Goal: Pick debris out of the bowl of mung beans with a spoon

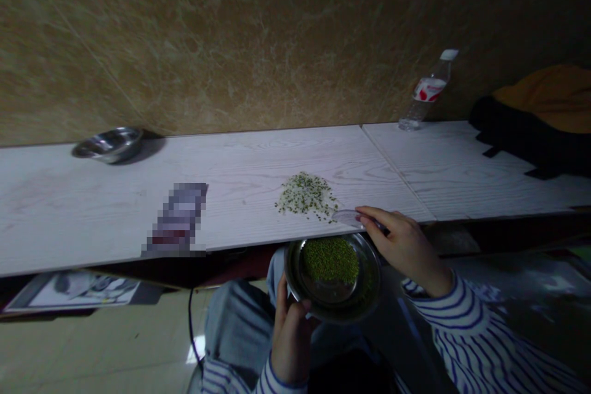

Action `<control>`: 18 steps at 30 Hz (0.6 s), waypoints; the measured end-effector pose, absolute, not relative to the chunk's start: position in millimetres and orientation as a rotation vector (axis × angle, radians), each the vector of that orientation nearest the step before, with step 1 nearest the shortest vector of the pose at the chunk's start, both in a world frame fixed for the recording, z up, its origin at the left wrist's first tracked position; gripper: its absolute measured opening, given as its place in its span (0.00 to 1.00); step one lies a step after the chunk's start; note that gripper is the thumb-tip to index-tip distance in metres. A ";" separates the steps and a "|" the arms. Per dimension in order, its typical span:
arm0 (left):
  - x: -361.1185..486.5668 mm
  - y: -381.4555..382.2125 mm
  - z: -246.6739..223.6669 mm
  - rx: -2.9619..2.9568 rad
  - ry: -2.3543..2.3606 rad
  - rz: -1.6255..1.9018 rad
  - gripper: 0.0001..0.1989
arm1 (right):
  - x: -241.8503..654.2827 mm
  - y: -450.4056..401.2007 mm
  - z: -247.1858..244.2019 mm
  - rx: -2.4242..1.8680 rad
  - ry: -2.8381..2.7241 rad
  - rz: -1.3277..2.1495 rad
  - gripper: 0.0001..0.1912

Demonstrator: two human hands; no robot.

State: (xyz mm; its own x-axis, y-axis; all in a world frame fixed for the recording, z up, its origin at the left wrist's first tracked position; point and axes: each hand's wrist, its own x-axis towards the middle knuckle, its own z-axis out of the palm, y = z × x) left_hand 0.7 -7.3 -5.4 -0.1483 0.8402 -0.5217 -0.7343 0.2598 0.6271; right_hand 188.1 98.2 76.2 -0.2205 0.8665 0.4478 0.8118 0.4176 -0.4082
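My left hand (pixel 293 332) grips the near left rim of a steel bowl (pixel 372 283), holding it just below the table's front edge. Inside the bowl lies a layer of green mung beans (pixel 331 260). My right hand (pixel 401 243) is closed on the handle of a clear plastic spoon (pixel 346 218). The spoon rests low over the tabletop, at the right edge of a mixed pile of white grains, which look like rice, and green beans (pixel 307 192). A few loose beans lie near the spoon's tip.
On the white wood-grain table (pixel 244 154), a second steel bowl (pixel 108 144) stands at the back left. A blurred-out flat item (pixel 178 221) lies left of the pile. Toward the right are a plastic water bottle (pixel 427 91) and a dark and orange cloth item (pixel 540 111). A marbled wall (pixel 258 43) rises behind.
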 end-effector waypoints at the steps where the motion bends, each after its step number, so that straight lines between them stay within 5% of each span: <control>1: 0.6 -7.2 -5.2 0.130 1.038 1.371 0.38 | 187.7 99.0 76.5 -1.416 -2.056 0.112 0.13; 18: -0.8 -7.0 -4.4 0.141 1.038 1.380 0.36 | 182.1 111.3 76.7 -1.406 -2.062 0.152 0.14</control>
State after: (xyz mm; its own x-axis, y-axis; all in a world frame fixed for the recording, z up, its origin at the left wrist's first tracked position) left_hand -0.8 -7.0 -4.4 -0.1529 0.8427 -0.5162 -0.7299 0.2559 0.6339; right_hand 182.1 111.3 76.7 -0.2317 0.8719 0.4314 0.7990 0.4235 -0.4269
